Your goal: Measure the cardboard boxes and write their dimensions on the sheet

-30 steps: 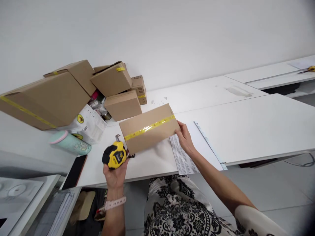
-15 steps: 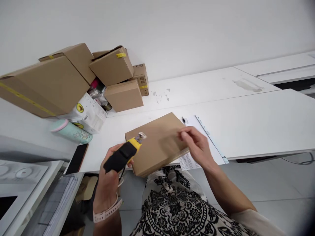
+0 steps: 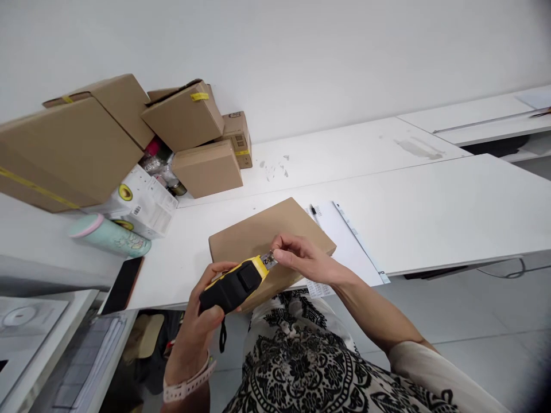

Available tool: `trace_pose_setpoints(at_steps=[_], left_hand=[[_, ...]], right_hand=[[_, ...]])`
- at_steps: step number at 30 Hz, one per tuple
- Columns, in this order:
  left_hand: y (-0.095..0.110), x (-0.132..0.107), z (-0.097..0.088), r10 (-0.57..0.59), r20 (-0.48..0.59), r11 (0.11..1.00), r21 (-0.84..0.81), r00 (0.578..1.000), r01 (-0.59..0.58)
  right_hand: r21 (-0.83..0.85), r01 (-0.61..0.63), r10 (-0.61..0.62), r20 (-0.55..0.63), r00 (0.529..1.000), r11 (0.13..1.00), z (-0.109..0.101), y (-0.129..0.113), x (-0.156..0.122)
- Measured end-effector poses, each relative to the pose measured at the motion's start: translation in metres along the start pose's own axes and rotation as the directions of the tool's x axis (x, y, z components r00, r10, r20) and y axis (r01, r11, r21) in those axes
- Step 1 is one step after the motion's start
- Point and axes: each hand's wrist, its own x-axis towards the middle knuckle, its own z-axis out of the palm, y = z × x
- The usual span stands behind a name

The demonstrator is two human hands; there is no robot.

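Observation:
My left hand [image 3: 202, 312] is closed round a yellow and black tape measure [image 3: 235, 284], held just above the near edge of the white table [image 3: 430, 212]. My right hand [image 3: 301, 258] pinches the metal hook at the tape's tip [image 3: 269, 260]. Both hands hover over a flat brown cardboard box [image 3: 262, 235] that lies on the table in front of me, its plain side up. A printed sheet of paper [image 3: 340, 235] lies partly under the box on its right.
A pile of cardboard boxes [image 3: 129, 137] leans at the back left against the wall, with a white packet [image 3: 142, 201] and a mint green bottle [image 3: 107, 235] below it. A black phone [image 3: 123, 275] lies at the table's left edge. More white tables stretch to the right.
The box was turned over, so its yellow tape strip no longer shows, and it lies nearer me. My left hand tilted the tape measure sideways. My right hand left the box and took the tape's hook.

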Motion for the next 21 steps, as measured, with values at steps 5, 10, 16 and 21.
trace_pose_setpoints(at_steps=[5,10,16,21], left_hand=[[0.007,0.003,0.005,-0.015,-0.005,1.0,0.016,1.0,0.015],[0.013,-0.002,-0.021,-0.05,-0.209,0.997,0.054,0.977,0.063],[0.015,-0.017,-0.055,-0.08,-0.401,0.988,0.09,0.913,0.126],[-0.002,-0.018,-0.08,-0.117,-0.435,0.985,0.064,0.893,0.161]], right_hand=[[0.024,-0.016,0.015,0.045,0.999,1.0,-0.016,-0.01,0.008],[-0.028,0.063,-0.067,-0.24,0.968,0.998,-0.087,-0.016,0.006],[-0.175,-0.096,0.038,-0.307,0.951,0.98,-0.139,0.012,0.007],[-0.214,-0.126,0.082,-0.204,0.976,0.969,-0.136,0.027,0.014]])
